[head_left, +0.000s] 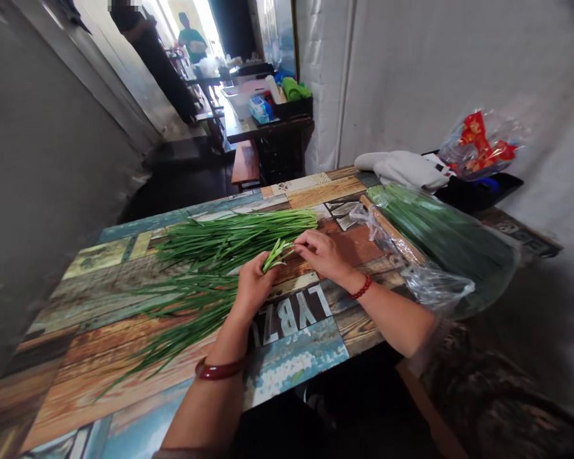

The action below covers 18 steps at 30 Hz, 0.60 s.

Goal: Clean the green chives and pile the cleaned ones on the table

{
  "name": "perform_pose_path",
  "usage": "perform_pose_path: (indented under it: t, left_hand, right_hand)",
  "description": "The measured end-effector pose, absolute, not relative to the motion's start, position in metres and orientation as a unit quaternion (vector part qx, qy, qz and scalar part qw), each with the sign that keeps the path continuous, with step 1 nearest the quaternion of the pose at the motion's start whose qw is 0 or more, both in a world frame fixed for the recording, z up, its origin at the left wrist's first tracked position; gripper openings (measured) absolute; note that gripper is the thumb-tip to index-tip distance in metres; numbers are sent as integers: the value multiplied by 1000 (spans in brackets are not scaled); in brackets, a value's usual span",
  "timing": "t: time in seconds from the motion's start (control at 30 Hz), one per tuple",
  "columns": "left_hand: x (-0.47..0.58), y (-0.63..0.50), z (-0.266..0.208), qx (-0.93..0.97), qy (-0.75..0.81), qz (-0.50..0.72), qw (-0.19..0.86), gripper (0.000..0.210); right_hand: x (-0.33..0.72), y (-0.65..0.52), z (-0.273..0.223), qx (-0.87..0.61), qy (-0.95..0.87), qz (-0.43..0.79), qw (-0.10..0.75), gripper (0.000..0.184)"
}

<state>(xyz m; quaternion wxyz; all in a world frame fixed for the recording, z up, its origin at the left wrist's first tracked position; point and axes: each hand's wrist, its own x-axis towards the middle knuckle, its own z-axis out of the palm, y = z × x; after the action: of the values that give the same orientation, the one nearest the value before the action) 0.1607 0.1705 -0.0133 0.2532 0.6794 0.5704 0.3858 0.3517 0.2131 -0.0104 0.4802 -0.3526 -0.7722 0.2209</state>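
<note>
1. Found clear plastic bag (488,248) at right of counter (310,370), loaded with long greens (411,220); noted crumpled plastic at near left side and brown wooden strip (397,236) lying alongside.
2. Found second plastic bag (500,150) at far right, containing red packets (476,137), above dark tray (507,186); noted pale cloth (402,169) just beside.
3. Observed on rear counter (253,132): translucent bin (239,105), contents too small to tell; black box (296,109) with bright green item (294,89) at top; blue packet (261,110) just beside.
4. Observed left hand (254,280) closed around bunch of green stems (273,256), above middle of counter, with leaves trailing left and toward front edge.
5. Observed right hand (321,254) with thumb and fingertips pinched at pale ends of same bunch. Cannot tell number of strands gripped.
6. Found larger pile of greens (239,233) lying flat behind left hand, pale ends near right hand, well inside far edge.
7. Noted patterned surface exposed between left forearm and front edge, and along left end. Noted plastic bag of greens reaching front edge, close to right forearm, limiting room at right.
</note>
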Motion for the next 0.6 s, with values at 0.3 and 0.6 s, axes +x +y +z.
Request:
perform_pose_path:
  t: [0.3,0.6]
  left_hand:
    - [166,164,-10,708,591,345,176,12]
    - [171,162,-6,703,590,349,189,12]
  right_hand:
    - [337,207,-23,-412,-670,344,513,20]
    - [327,202,-30,-393,-511,528,553,31]
